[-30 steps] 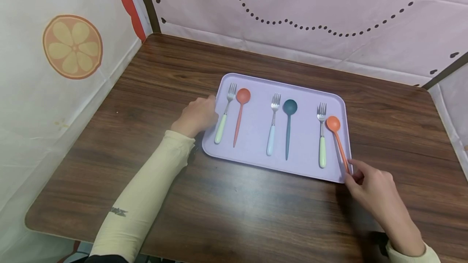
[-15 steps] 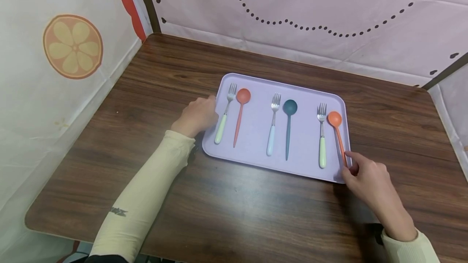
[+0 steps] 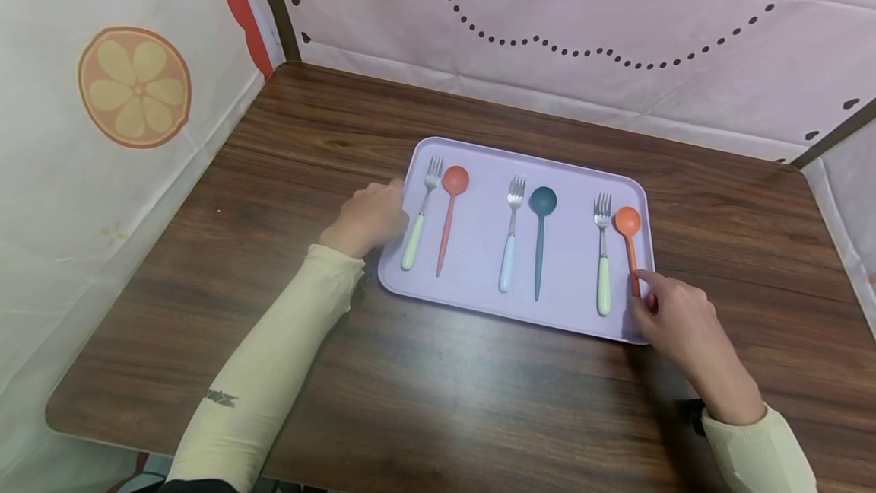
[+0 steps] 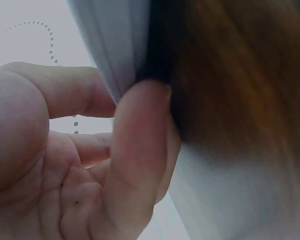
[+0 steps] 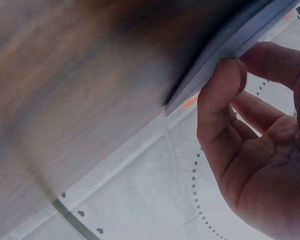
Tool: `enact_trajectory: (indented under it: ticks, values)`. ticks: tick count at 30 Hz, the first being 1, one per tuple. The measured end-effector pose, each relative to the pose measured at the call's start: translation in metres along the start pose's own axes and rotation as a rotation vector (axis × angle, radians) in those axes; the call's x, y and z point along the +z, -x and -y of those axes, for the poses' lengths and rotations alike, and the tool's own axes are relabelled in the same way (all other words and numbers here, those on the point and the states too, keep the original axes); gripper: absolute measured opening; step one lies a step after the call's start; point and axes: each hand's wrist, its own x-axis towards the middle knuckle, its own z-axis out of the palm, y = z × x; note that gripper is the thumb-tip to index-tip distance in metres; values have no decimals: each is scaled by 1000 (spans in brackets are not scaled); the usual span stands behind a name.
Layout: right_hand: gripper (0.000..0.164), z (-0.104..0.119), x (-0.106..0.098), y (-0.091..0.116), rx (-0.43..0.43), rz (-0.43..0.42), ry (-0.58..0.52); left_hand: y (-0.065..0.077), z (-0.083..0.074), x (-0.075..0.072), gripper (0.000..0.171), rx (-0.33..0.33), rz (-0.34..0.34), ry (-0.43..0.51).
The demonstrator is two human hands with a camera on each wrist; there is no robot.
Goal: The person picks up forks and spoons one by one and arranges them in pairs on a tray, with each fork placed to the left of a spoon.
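Observation:
A lilac tray (image 3: 479,249) lies on the table. My left hand (image 3: 366,219) pinches its left edge; in the left wrist view the tray rim (image 4: 122,55) sits between thumb and finger. At the tray's right side, my right hand (image 3: 684,329) reaches over the rim and holds the lower handle of an orange spoon (image 3: 627,221), whose handle end the fingers partly hide. Beside that spoon lies a fork with a pale green handle (image 3: 603,286). In the middle are a light blue-handled fork (image 3: 507,263) and a dark teal spoon (image 3: 544,201).
On the tray's left lie another pale green-handled fork (image 3: 413,243) and a coral-red spoon (image 3: 455,180). The dark wooden table (image 3: 438,394) extends around the tray. Printed cloth (image 3: 547,6) hangs along its back and left sides.
My right hand has moved forward and a little left along the right edge. The orange spoon has shifted away from me and turned straighter, nearly parallel to the nearby fork. The left hand stays put.

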Motion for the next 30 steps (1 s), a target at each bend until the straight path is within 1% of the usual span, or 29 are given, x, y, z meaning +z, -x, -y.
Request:
enact_trajectory:
  ticks: [7,15,21,27,30]
  values:
    - [33,-1,0,-5,54,62,10,1,0,-1,38,-8,6,8]
    - [37,-1,1,-6,95,88,-8,1,1,-1,40,-8,9,0]
    - [36,0,0,-6,104,84,-12,0,1,0,41,-8,15,4]
    - [37,2,-4,-1,158,114,1,0,0,3,38,2,15,12]
    - [37,5,-5,1,148,76,8,2,0,4,35,28,0,14]
